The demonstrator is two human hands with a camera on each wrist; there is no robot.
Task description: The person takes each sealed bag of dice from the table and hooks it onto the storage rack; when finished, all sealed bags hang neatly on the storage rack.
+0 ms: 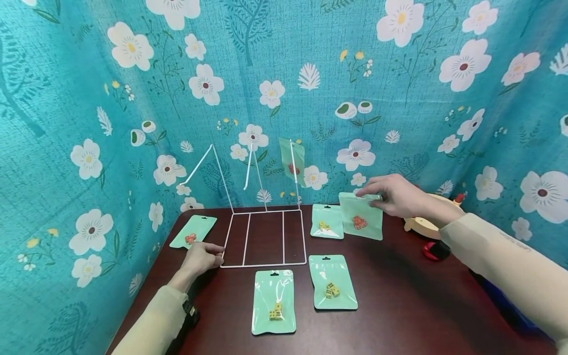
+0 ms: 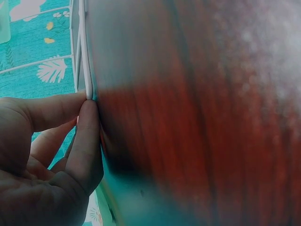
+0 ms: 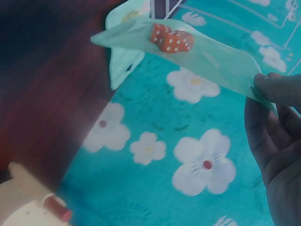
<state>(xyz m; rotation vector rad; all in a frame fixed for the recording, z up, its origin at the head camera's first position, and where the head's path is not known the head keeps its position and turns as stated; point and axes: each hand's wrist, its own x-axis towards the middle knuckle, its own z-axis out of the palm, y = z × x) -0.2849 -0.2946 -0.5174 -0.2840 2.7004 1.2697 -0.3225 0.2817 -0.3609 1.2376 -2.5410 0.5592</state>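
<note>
Aloft, a pouch (image 1: 366, 211) of red dice (image 1: 359, 223) hangs from the right hand (image 1: 396, 195), pinched by its top edge, as the left hand (image 1: 201, 257) pinches the white rack (image 1: 283, 237) near its front-left corner.

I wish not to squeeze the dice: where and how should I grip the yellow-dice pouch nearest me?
Probably pinch the pouch at its far edge, from the near side: its dice sit in the near half; the rack stands beyond.
</note>
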